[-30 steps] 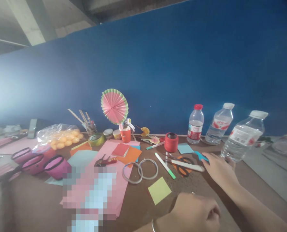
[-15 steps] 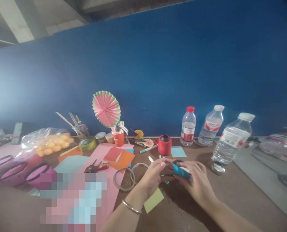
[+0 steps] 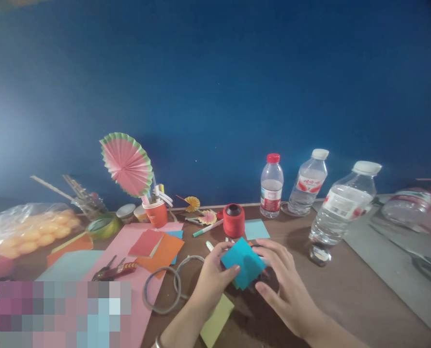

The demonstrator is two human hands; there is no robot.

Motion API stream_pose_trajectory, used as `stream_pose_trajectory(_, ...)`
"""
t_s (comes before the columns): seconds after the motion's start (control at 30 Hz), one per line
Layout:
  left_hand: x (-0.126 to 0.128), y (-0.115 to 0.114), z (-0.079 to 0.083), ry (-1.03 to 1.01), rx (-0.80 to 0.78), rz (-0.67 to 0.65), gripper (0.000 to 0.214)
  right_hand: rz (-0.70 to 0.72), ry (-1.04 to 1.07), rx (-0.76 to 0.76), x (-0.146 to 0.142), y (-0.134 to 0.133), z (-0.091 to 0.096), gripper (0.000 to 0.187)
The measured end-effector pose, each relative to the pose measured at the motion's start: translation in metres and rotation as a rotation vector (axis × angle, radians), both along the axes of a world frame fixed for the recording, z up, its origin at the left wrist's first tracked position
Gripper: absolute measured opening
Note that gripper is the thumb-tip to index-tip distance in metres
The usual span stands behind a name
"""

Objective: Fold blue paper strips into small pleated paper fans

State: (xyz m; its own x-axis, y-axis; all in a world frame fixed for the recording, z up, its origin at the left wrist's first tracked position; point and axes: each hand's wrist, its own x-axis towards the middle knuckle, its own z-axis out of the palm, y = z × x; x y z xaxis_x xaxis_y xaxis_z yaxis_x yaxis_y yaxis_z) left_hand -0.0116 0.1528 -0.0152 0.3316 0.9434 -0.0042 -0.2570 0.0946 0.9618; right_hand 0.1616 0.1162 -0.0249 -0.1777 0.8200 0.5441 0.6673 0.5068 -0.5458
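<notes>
My left hand (image 3: 212, 278) pinches a blue square of paper (image 3: 243, 263), its thumb lying on the face of the sheet and the fingers behind. At the paper's right edge is my right hand (image 3: 286, 285), fingers spread and thumb apart; whether the forefinger touches the sheet I cannot tell. A small white item (image 3: 265, 261) shows near its fingers, its kind unclear. Below my left hand lies a yellow-green paper square (image 3: 217, 321). Just behind both hands stands a red spool of thread (image 3: 234, 221), with a light blue paper square (image 3: 257, 229) beside it.
Water bottles (image 3: 272, 186) stand at the back right. Two grey rings (image 3: 146, 290), pliers (image 3: 108, 270) and orange paper (image 3: 164, 253) lie left, near a red cup (image 3: 155, 214) with a pink paper fan (image 3: 126, 164). A green-capped marker (image 3: 202, 231) lies behind the hands.
The blue paper, bent between both hands before, now lies flat toward me in my left hand. My right hand's fingers have spread. The view has shifted to the right.
</notes>
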Motion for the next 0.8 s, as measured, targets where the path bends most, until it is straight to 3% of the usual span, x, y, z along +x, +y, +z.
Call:
stream_pose_trajectory(0.13, 0.0, 0.002, -0.001, 0.069, -0.034, 0.021, 0.037, -0.046, 0.257, -0.177, 0.003, 0.005, -0.005, 0.03)
stream_pose_trajectory(0.3, 0.001, 0.001, -0.002, 0.115, -0.036, 0.053, 0.033, -0.048, 0.287, -0.261, 0.001, 0.008, -0.007, 0.03)
stream_pose_trajectory(0.53, 0.0, 0.002, -0.005, 0.142, -0.015, 0.071, 0.029, 0.132, 0.491, -0.429, -0.007, 0.002, 0.008, 0.048)
stream_pose_trajectory(0.8, 0.0, 0.001, -0.003, 0.248, 0.051, 0.097, 0.017, 0.263, 0.88, -0.599, -0.021, -0.001, 0.003, 0.055)
